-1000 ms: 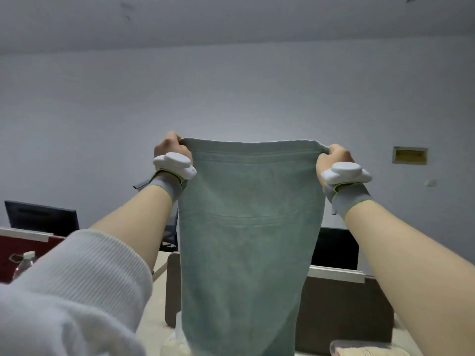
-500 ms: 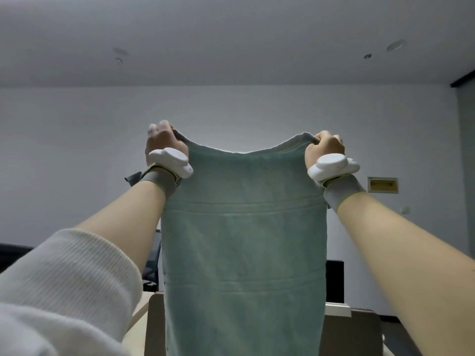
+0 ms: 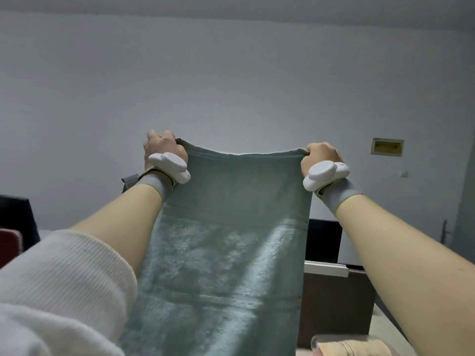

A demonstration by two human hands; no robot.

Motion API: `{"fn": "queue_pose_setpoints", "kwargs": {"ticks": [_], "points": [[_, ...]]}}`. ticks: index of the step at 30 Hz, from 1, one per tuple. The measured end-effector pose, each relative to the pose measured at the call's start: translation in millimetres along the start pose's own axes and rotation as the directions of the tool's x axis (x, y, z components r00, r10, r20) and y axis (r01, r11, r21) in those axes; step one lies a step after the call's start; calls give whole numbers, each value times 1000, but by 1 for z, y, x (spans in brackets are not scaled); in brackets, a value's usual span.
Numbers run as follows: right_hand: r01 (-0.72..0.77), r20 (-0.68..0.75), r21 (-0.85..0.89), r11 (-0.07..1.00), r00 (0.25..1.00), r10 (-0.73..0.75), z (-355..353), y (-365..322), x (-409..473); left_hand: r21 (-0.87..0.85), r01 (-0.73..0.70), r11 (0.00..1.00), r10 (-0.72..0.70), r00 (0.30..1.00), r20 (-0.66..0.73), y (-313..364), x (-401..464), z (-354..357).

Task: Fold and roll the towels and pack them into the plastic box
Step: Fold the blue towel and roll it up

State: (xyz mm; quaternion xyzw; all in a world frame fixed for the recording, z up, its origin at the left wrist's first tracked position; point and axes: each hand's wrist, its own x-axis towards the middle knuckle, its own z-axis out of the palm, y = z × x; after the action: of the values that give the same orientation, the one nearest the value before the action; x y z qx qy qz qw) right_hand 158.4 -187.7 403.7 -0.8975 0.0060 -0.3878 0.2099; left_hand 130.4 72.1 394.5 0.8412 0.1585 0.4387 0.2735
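Head view shows the left hand (image 3: 164, 147) and right hand (image 3: 320, 156), each grip pinched on a top corner of the grey-green terry towel (image 3: 226, 253), lowered since a half-second earlier, top edge now taut, indicating readiness for folding.

- towel (image 3: 226, 253): teal terry cloth, matt, fuzzy nap, flat woven bands
- sleeve (image 3: 59, 286): white ribbed knit
- wrist devices (image 3: 169, 167): smooth white plastic w/ grey fabric straps
- plastic box (image 3: 341, 341): clear, glossy
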Motion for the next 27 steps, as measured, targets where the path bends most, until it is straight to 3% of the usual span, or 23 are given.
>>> {"fn": "queue_pose_setpoints", "kwargs": {"ticks": [3,6,14,20,27], "points": [[-18,105,-31,999,994,21,53,21,7,50,59,997,-63,995,75,-23,-1,42],[-46,197,-53,998,979,56,104,41,5,145,29,989,-51,988,149,-49,-9,81],[-13,297,-39,999,955,24,167,79,-54,283,8,959,-100,945,312,-101,-51,142],[-31,491,-113,993,867,83,200,112,-154,433,-62,899,-180,849,496,-154,-129,156],[-150,658,-102,983,731,180,209,130,-306,480,-36,877,-274,782,559,-232,-229,127]]}}
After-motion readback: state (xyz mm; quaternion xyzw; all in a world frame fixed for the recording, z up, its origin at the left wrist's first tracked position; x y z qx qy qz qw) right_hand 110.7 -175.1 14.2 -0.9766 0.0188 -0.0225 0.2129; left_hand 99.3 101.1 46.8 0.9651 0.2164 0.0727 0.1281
